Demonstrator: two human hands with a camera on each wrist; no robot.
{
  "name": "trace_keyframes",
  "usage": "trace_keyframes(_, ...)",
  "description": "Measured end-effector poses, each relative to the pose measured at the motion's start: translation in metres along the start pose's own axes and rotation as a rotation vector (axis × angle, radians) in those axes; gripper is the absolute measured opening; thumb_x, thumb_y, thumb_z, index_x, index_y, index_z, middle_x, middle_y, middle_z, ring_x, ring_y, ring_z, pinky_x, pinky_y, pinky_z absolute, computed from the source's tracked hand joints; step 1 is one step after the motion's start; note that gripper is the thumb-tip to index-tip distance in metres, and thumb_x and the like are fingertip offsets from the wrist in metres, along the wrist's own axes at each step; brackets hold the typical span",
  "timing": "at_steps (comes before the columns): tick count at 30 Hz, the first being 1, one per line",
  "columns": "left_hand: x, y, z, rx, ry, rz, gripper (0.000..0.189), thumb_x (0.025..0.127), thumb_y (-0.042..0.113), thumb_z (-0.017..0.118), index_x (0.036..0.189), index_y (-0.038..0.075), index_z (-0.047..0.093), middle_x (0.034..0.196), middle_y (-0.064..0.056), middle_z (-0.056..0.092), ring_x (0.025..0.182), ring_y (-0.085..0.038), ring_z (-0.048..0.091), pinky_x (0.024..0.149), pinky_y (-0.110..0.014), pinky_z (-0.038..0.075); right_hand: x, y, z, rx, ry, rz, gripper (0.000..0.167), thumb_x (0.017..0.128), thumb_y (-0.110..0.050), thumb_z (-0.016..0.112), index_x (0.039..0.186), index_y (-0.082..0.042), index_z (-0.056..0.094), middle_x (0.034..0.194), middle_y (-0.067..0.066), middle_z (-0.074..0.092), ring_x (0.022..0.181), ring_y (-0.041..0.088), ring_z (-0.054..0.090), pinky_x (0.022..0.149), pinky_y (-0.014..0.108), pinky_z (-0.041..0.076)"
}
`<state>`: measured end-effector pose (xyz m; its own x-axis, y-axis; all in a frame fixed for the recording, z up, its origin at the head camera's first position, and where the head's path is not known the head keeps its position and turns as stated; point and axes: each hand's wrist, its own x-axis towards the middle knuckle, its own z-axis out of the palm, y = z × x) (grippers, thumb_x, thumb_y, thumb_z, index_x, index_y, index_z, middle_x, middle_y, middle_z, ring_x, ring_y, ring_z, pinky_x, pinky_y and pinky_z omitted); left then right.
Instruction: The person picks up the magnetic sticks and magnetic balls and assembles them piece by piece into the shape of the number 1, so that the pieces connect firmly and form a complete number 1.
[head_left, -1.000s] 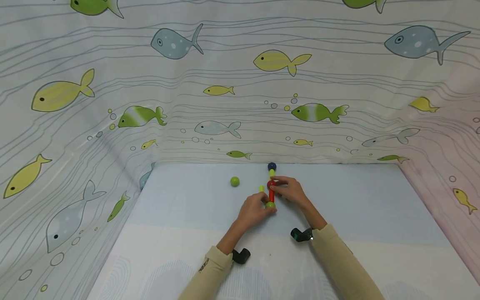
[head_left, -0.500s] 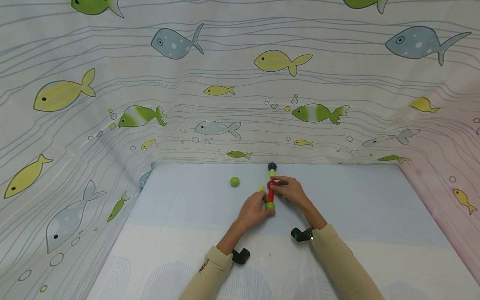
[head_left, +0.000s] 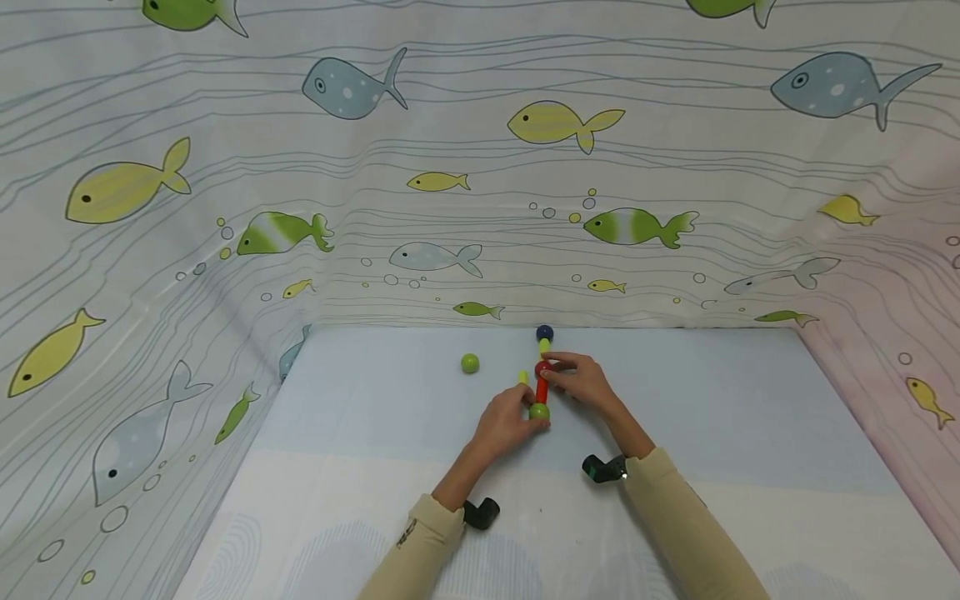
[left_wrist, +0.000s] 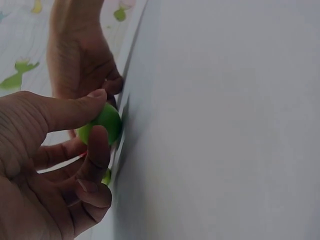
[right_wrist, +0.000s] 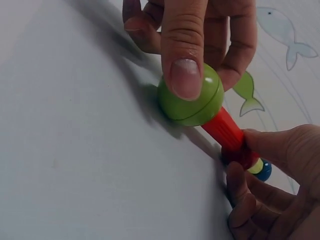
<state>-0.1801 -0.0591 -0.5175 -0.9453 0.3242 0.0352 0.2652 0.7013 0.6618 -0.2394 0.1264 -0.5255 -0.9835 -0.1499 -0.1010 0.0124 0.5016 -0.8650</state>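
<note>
A chain of balls and rods lies on the table, running away from me. At its near end is a green ball [right_wrist: 192, 100], which my left hand [head_left: 510, 421] pinches between thumb and fingers. A red rod [right_wrist: 222, 129] joins that ball to a red ball [right_wrist: 240, 156]. My right hand [head_left: 581, 382] grips the red ball, thumb and fingertips on either side. Beyond it a short yellow rod [head_left: 543, 346] leads to a dark blue ball [head_left: 544, 332]. In the left wrist view the green ball [left_wrist: 111, 123] partly hides behind the left thumb and fingers.
Another green ball [head_left: 469, 363] lies loose to the left. A yellow-green rod [head_left: 522, 377] shows just past the left hand's fingers. The pale table [head_left: 675, 400] meets a fish-patterned cloth wall [head_left: 525, 275] behind the blue ball.
The green ball has shifted slightly left and toward me with my left hand, and the red rod tilts a little more. My right hand stays on the red ball.
</note>
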Motion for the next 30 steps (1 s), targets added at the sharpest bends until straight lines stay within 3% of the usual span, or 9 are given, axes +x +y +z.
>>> trace_keyframes(5,0.002,-0.001,0.002,-0.013,0.009,0.008,0.037,0.080,0.023,0.084,0.106,0.009,0.061,0.096,0.001,0.064,0.082,-0.012,0.056,0.075,-0.028,0.048,-0.001,0.001,0.001,-0.004,-0.002,-0.010,0.042,0.093,-0.029,0.070,0.132,-0.014,0.064,0.120,0.014,0.065,0.084,0.023,0.064,0.065,0.029,0.051)
trace_keyframes(14,0.003,-0.001,0.003,-0.004,0.022,-0.005,0.033,0.081,0.024,0.083,0.103,0.009,0.062,0.094,0.001,0.062,0.083,-0.012,0.054,0.075,-0.027,0.048,-0.004,0.000,0.001,-0.045,-0.010,-0.036,0.046,0.094,-0.028,0.069,0.137,-0.014,0.060,0.126,0.014,0.063,0.106,0.032,0.058,0.069,0.031,0.053)
trace_keyframes(20,0.002,0.001,0.006,-0.003,0.035,-0.010,0.032,0.082,0.025,0.082,0.103,0.010,0.063,0.095,0.001,0.064,0.084,-0.012,0.055,0.075,-0.028,0.048,-0.008,-0.002,0.000,-0.056,0.000,-0.076,0.047,0.093,-0.024,0.069,0.137,-0.010,0.058,0.126,0.016,0.063,0.100,0.033,0.061,0.067,0.034,0.054)
trace_keyframes(30,-0.001,0.002,0.004,0.032,0.033,-0.007,0.034,0.083,0.027,0.081,0.108,0.010,0.065,0.100,0.000,0.065,0.091,-0.014,0.059,0.081,-0.030,0.050,-0.013,-0.005,-0.003,-0.111,-0.005,-0.131,0.050,0.093,-0.023,0.070,0.139,-0.009,0.056,0.124,0.018,0.064,0.106,0.034,0.061,0.085,0.047,0.051)
